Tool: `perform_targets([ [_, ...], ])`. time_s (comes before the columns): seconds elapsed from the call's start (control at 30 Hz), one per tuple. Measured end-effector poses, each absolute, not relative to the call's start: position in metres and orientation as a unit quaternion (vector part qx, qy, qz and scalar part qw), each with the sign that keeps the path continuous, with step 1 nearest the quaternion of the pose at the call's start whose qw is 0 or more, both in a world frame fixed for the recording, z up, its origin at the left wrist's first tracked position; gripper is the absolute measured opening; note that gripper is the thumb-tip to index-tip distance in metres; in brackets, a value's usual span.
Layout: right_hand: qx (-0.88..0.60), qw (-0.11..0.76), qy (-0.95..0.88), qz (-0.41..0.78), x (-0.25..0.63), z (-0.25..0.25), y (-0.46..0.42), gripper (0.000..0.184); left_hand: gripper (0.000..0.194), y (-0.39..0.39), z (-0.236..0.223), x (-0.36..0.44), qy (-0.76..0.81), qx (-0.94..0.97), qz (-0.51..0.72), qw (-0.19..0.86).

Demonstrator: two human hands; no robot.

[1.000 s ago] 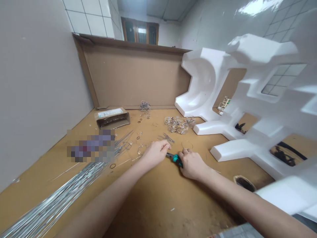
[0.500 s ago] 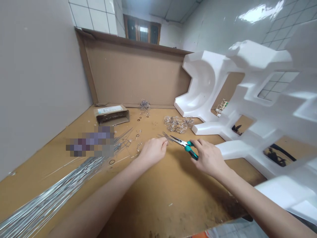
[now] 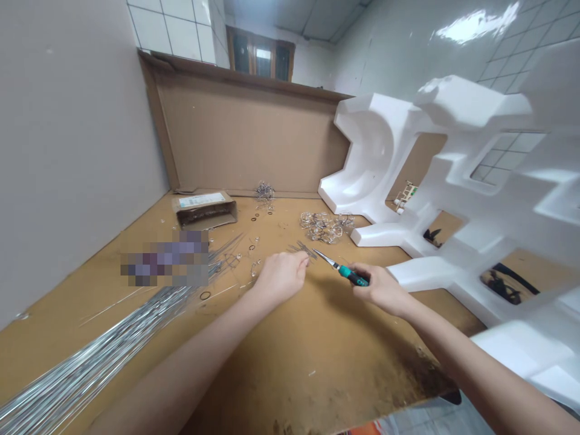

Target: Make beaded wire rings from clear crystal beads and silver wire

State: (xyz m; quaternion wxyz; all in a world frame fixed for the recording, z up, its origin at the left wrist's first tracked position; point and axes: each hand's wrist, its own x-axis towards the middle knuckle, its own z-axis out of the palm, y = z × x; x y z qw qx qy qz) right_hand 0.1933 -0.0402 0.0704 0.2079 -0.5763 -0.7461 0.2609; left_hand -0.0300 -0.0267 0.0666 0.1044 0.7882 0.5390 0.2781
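Gripping teal-handled needle-nose pliers in the right hand, tips beside a tangle of wire pieces; left hand curled just beside them on the cardboard-covered bench, hold unclear.

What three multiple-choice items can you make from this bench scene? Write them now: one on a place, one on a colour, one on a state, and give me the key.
1. Where does the pile of wire rings lie?
A. Inside the cardboard box
B. On the board, just left of the white foam moulding
C. On top of the long wires

2. What colour are the handles of the pliers?
A. Red
B. Yellow
C. Teal

3. What state are the pliers in?
A. Held in the right hand
B. Lying untouched on the board
C. Stuck into the foam

1: B, the rings sit on the bare board beside the foam.
2: C, the grips show teal.
3: A, the fingers close around the handles, above the board.
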Motion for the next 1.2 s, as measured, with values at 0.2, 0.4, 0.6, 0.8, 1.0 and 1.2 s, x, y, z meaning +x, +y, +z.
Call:
perform_targets([
  [0.2,-0.454,0.258,-0.596,0.609,0.199,0.063,-0.043,0.033,0.026,-0.028,0.062,-0.027,0.534,0.814,0.23,0.007],
  [0.4,-0.547,0.152,-0.773,0.282,0.196,0.039,-0.042,0.032,0.012,-0.053,0.019,-0.044,0.512,0.837,0.191,-0.005],
  [0.6,-0.532,0.1,-0.84,-0.018,0.18,0.012,-0.036,0.04,0.014,-0.087,-0.012,-0.074,0.442,0.887,0.126,-0.04],
  [0.8,-0.507,0.118,-0.854,-0.018,0.171,0.01,-0.026,0.042,0.01,-0.09,-0.015,-0.083,0.424,0.891,0.152,-0.065],
  [1.0,-0.437,0.132,-0.89,0.003,0.122,0.032,0.02,0.031,0.015,-0.089,-0.019,-0.08,0.42,0.89,0.176,-0.031],
  [1.2,-0.377,0.107,-0.92,-0.022,0.039,0.049,0.086,0.028,0.014,-0.083,-0.025,-0.083,0.42,0.877,0.232,-0.03],
])
